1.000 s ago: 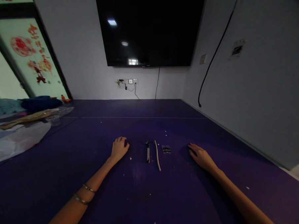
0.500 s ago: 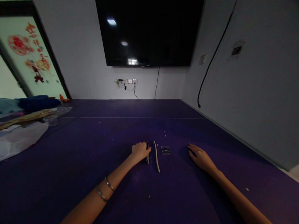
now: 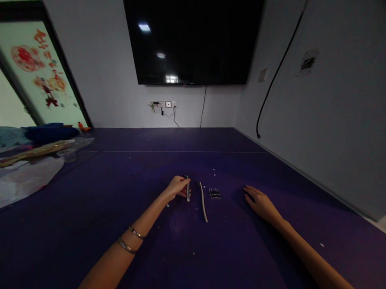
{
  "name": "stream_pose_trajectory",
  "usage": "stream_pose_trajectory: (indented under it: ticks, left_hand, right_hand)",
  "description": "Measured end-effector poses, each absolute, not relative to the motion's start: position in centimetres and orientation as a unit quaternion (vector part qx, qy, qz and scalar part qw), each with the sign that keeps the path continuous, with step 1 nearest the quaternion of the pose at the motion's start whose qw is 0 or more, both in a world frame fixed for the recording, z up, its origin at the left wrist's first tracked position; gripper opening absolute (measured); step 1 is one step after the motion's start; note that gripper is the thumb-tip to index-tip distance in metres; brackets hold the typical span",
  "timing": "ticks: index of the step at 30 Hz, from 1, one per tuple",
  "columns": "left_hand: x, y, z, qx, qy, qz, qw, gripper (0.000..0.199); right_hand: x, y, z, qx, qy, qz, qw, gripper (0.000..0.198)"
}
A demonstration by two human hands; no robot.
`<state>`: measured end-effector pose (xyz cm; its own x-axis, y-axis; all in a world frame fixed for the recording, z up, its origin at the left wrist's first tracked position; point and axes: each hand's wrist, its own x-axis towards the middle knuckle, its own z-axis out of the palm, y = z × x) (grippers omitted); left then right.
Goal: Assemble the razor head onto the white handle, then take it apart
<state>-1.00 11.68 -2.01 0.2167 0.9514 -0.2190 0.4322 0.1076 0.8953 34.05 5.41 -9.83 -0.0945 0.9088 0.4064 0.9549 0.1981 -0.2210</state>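
My left hand [image 3: 177, 187] is closed around a slim grey-and-black handheld tool [image 3: 188, 191], held upright just over the purple surface; its exact kind is too small to make out. To the right of it lies a thin pale cable piece [image 3: 203, 203], slightly curved, touched by neither hand. Beyond the cable sits a small, flat, clear-and-black piece [image 3: 214, 193]. My right hand [image 3: 259, 202] rests palm down on the surface farther right, fingers stretched out and holding nothing.
Small white scraps dot the purple surface [image 3: 147, 265]. At the far left are a plastic bag [image 3: 28, 179], a long brownish package [image 3: 33, 154] and blue cloth [image 3: 51, 132]. A black cable [image 3: 279, 66] hangs down the right wall, and a television [image 3: 194, 38] hangs ahead.
My left hand has picked the slim tool up off the surface and shifted slightly left and away from me. My right hand stays in place.
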Motion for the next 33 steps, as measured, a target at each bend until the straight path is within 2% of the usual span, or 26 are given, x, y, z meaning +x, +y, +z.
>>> stream_pose_trajectory:
  ticks: [6,12,17,33]
  left_hand:
    - [-2.8,13.2,-1.9,0.499,0.538,0.324,0.597,0.027]
    - [-3.3,13.3,-2.5,0.443,0.538,0.303,0.650,0.033]
    - [-2.8,12.8,-2.9,0.425,0.551,0.295,0.654,0.035]
    - [-3.0,12.1,-3.0,0.417,0.582,0.283,0.638,0.033]
  right_hand:
    - [34.4,5.8,-10.4,-0.631,-0.736,-0.049,0.242,0.041]
    - [34.4,5.8,-10.3,-0.632,-0.738,-0.057,0.228,0.043]
    - [34.2,5.7,-10.0,-0.641,-0.736,-0.058,0.210,0.045]
    - [34.3,5.5,-9.8,-0.626,-0.744,-0.055,0.227,0.043]
